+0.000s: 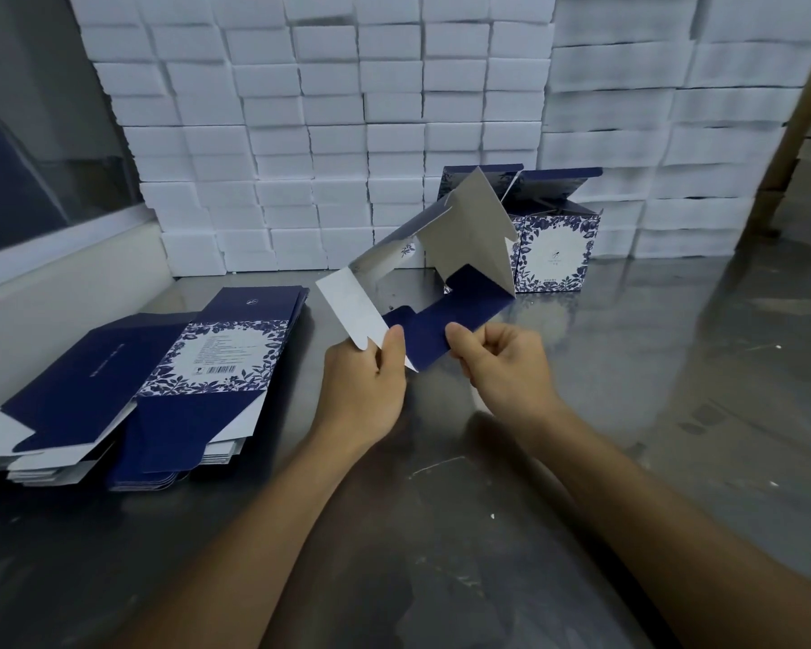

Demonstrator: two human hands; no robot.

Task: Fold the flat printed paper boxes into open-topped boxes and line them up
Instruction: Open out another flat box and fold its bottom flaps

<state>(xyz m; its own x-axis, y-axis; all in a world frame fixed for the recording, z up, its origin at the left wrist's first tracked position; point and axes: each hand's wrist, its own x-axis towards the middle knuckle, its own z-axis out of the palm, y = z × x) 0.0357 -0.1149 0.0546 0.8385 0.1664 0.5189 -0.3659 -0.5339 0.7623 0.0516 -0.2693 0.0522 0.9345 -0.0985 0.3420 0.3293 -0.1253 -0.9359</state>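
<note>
Half-opened printed box (460,255) hangs above the middle of the bench (628,367), flaps spread. Left hand (364,391) pinches its white flap, right hand (502,363) pinches the navy flap. Flat boxes (160,381) are stacked near the left edge; a folded box (553,250) stands at the back.

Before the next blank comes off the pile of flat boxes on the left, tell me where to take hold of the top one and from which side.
Take the top blank by its near navy flap, coming from the front right. That edge overhangs the fanned stack of flat boxes, so fingers can probably slip under it. The left hand and right hand now pinch the half-opened box.
</note>
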